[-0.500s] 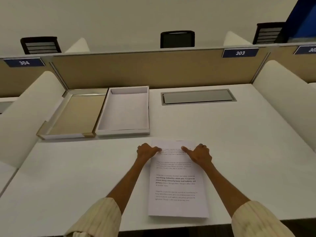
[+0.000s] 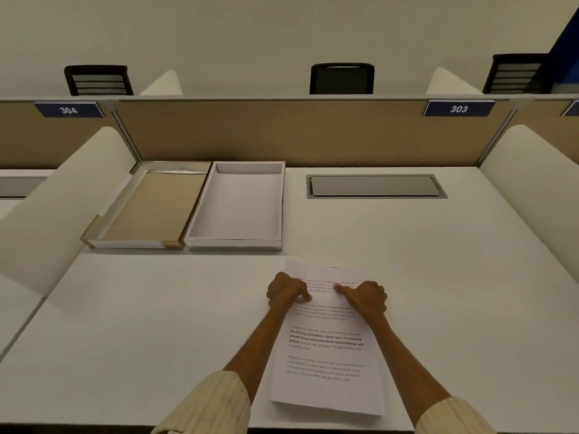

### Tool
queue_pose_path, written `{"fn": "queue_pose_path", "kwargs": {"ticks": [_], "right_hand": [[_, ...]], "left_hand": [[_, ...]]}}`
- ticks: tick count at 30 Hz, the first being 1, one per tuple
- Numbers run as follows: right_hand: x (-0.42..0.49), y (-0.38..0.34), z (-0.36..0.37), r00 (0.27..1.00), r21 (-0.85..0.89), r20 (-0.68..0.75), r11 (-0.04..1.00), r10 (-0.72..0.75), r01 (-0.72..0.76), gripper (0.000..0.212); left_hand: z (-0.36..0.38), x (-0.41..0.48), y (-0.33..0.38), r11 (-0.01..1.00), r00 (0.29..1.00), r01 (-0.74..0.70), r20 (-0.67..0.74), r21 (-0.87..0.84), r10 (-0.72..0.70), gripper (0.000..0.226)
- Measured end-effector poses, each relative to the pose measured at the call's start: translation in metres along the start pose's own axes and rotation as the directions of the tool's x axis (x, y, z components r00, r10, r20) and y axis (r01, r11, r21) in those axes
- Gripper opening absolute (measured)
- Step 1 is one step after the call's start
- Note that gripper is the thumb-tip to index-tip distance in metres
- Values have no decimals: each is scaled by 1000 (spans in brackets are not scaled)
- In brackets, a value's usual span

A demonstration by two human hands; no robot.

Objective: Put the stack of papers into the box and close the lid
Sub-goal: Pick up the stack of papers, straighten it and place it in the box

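A stack of printed papers lies on the white desk in front of me, slightly skewed. My left hand grips its upper left edge, thumb on top. My right hand grips the upper right edge the same way. An open white box sits on the desk beyond the papers to the left, nothing inside it. Its lid, tan inside with a gold rim, lies upturned directly left of the box.
A grey cable hatch is set into the desk at the back right. A tan partition runs along the far edge, and white curved dividers flank the desk. Black chairs stand behind the partition.
Both hands have drawn closer together on the top of the papers, and the stack has turned slightly. The camera has tilted a little.
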State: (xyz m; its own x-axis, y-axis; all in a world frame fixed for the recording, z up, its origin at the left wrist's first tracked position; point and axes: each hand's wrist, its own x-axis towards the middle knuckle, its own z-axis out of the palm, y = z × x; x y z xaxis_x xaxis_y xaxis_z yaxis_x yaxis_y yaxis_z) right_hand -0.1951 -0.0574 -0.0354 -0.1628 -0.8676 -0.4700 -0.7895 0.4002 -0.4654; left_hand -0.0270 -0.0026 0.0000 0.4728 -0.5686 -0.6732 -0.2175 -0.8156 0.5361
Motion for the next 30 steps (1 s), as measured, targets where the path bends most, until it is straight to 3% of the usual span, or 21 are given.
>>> {"fn": "queue_pose_path", "kwargs": {"ticks": [10,17,23,27,30], "right_hand": [[7,-10,-6,999,35,-15,999,38,-37,111],[8,-17,2,999,40,-34,999,4,-2,110],[7,-7,11,1000,37,-14,999,-19,19,109],[9,10,0,995,264,60,962,-85,66,101],[-1,24,-20,947,644,184,760,-263,86,93]], "left_hand": [[5,-3,22,999,997,39,-60,-23,-40,79],[-13,9,4,945,999,23,48,-325,-8,69],[-5,-2,-25,806,997,16,72,-592,33,57],[-1,-17,-27,759,992,-83,21,-646,127,53],[-7,-34,-29,719,960,-154,71,-678,272,60]]}}
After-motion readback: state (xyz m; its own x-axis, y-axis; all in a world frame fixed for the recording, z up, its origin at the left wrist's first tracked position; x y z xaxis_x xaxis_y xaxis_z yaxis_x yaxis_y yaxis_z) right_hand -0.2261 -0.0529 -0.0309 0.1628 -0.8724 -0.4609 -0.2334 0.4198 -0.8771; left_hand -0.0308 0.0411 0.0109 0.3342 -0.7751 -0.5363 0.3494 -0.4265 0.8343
